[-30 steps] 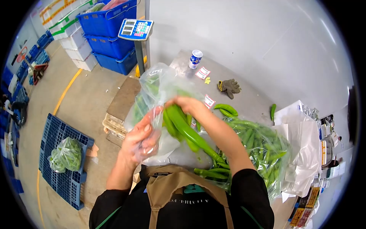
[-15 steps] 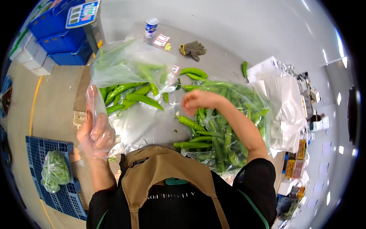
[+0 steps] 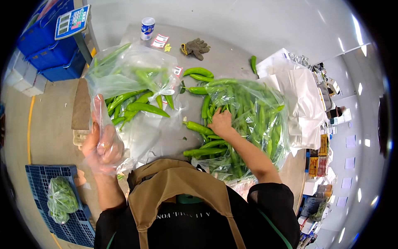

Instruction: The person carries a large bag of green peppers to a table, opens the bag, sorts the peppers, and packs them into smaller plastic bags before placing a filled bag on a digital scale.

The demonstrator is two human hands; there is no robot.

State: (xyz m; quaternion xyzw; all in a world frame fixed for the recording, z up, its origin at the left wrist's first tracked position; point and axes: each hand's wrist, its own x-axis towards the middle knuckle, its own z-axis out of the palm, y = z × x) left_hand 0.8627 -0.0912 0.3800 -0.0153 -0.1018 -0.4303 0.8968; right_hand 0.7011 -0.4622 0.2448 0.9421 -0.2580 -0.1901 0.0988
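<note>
My left hand (image 3: 103, 145) is wrapped in the plastic film at the edge of a clear bag (image 3: 124, 70), its fingers curled round that edge. Green peppers (image 3: 147, 108) lie in and at the mouth of this bag. To the right, a larger clear bag (image 3: 261, 120) full of green peppers lies on its side on the grey table (image 3: 232, 62). My right hand (image 3: 220, 121) reaches in at its open mouth, fingers apart and touching the peppers there. Loose peppers (image 3: 199, 128) spill out beside it. Two more peppers (image 3: 199, 74) lie above.
A can (image 3: 147, 29), labels (image 3: 160, 40) and a grey glove (image 3: 195, 48) are at the back. White plastic sheets (image 3: 300, 108) lie right. A scale display (image 3: 72, 21) and blue crates (image 3: 62, 54) stand back left. A blue pallet (image 3: 37, 186) with bagged greens is on the floor.
My right hand let peppers go into the left bag, then moved right and down to the peppers in the larger bag. My left hand kept hold of the left bag. The view has shifted right.
</note>
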